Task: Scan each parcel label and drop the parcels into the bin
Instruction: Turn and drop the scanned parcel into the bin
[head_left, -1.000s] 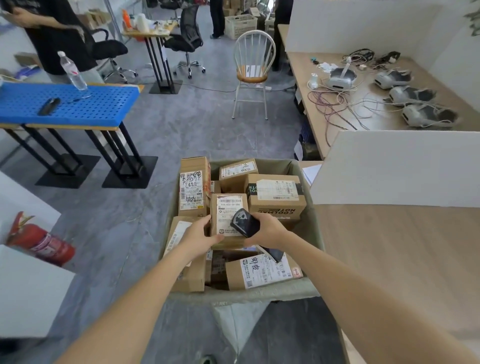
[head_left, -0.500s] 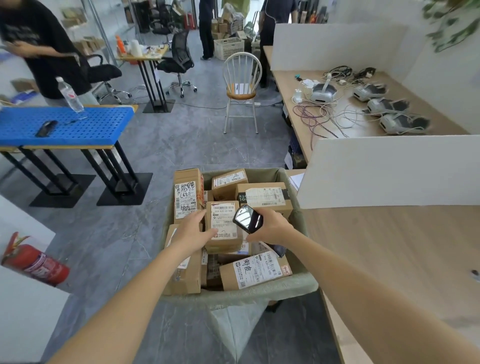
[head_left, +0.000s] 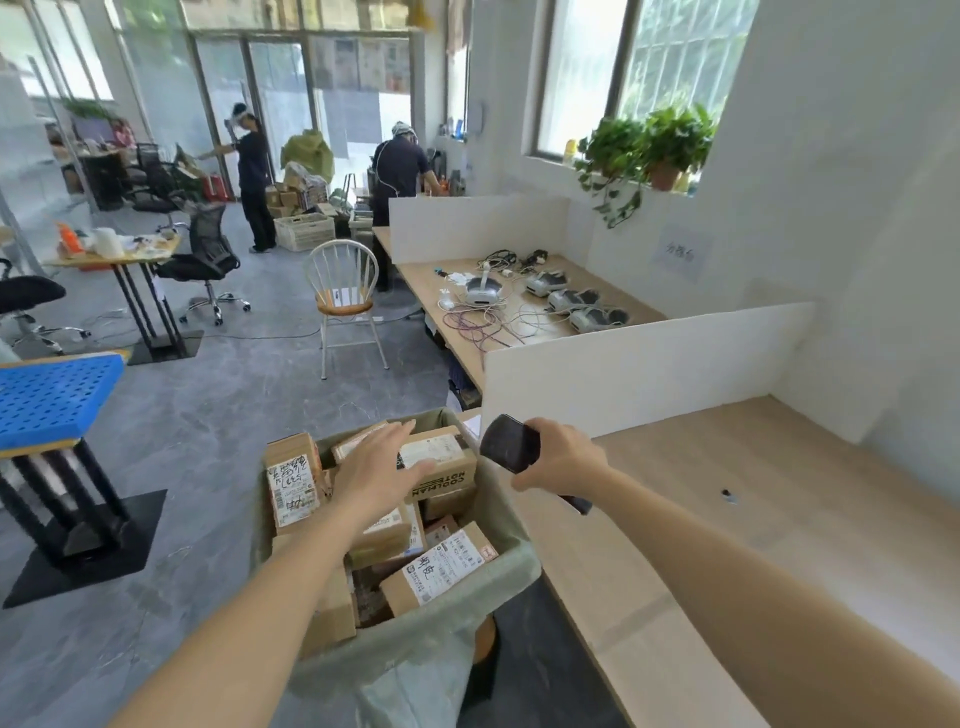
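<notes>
A grey-green fabric bin (head_left: 522, 564) stands on the floor beside the wooden desk, full of several brown cardboard parcels with white labels. My left hand (head_left: 382, 475) hovers over the parcels with fingers spread, holding nothing. Just under its fingertips lies a box printed COOLMAN (head_left: 441, 462). A parcel with a handwritten label (head_left: 441, 569) lies at the bin's near right. My right hand (head_left: 563, 460) grips a black handheld scanner (head_left: 509, 443), raised above the bin's right rim at the desk edge.
The wooden desk (head_left: 753, 519) runs along my right, with a white divider board (head_left: 634, 366) behind it. A blue perforated table (head_left: 52, 397) stands at left. A white chair (head_left: 345, 299) and office chairs stand further back, where two people work.
My left hand has let go of the small parcel, which now lies in the bin, and has opened above the boxes. My right hand with the scanner has moved right, toward the desk. My view has tilted up.
</notes>
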